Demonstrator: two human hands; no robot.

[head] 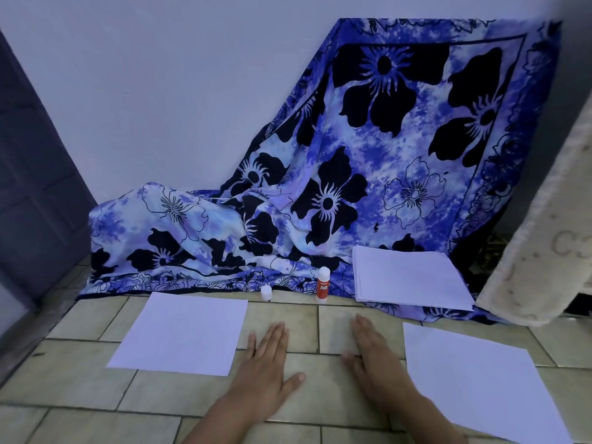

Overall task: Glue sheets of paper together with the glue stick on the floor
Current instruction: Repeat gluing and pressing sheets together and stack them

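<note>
A white sheet of paper (181, 334) lies flat on the tiled floor at the left. A second white sheet (480, 382) lies at the right. Between them my left hand (266, 363) and my right hand (374, 360) rest flat on the bare tiles, fingers straight, holding nothing. Beyond the hands an orange and white glue stick (323, 285) stands upright with its white tip showing, and its small white cap (266, 292) stands apart to the left. A stack of white paper (410, 278) lies on the cloth behind the right sheet.
A blue flowered cloth (352, 161) drapes from the white wall down onto the floor behind the papers. A dark door (32, 174) stands at the left. A pale rough block (544, 251) leans in at the right edge.
</note>
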